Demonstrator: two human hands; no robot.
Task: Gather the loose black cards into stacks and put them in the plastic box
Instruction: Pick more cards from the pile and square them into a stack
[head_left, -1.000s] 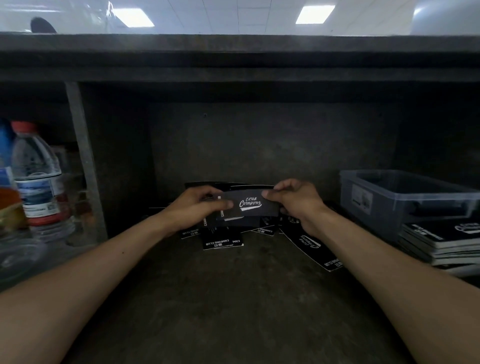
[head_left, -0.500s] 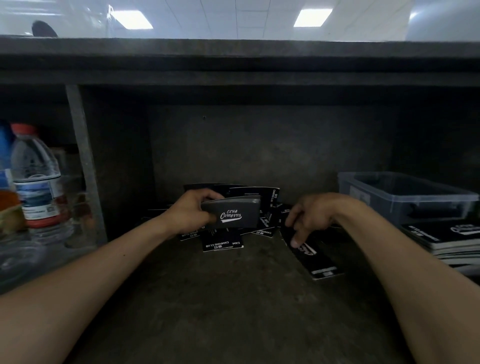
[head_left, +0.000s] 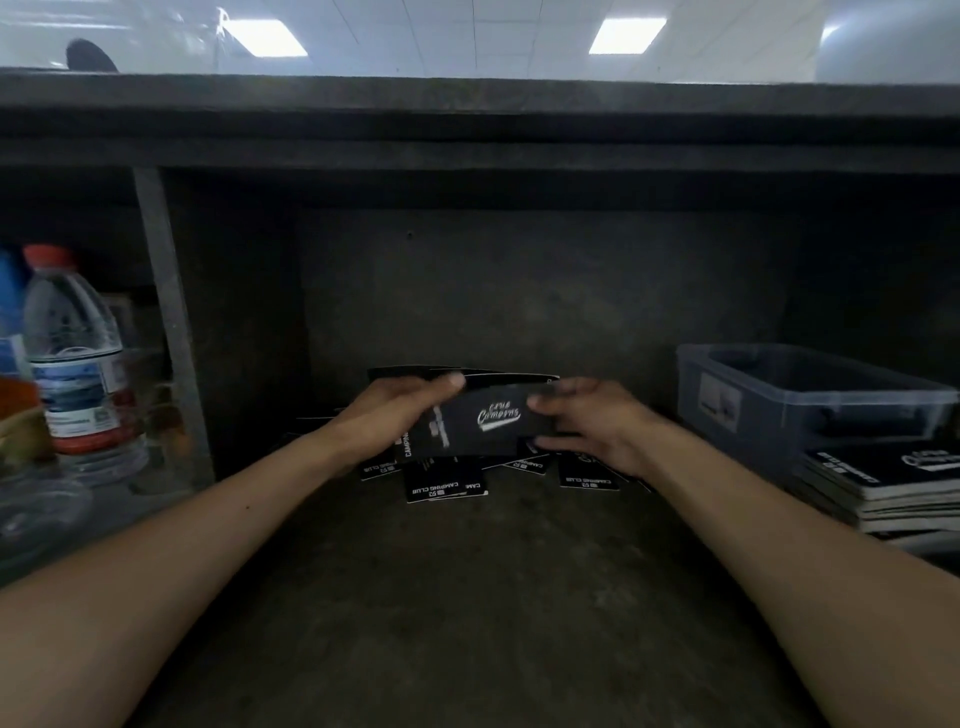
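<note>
— At back of shelf (head_left: 467, 597), mid-bay: small stack (head_left: 488, 421) held off the surface, left hand (head_left: 395, 421) curled round one end, right hand (head_left: 597, 426) pinching the other.
— Progress?
— Early, by the look of it. Loose cards (head_left: 447, 486) scattered flat beneath both hands.
— Plastic box (head_left: 769, 415)?
— Far right, well apart from hands. Looks empty, hard to confirm. Taller pile (head_left: 883, 483) parked just in front, not inside.
— Remaining?
— Most of it, probably: gather, square up, load box.

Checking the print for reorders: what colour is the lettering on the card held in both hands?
White script on the black card; the head view shows it best.
</note>
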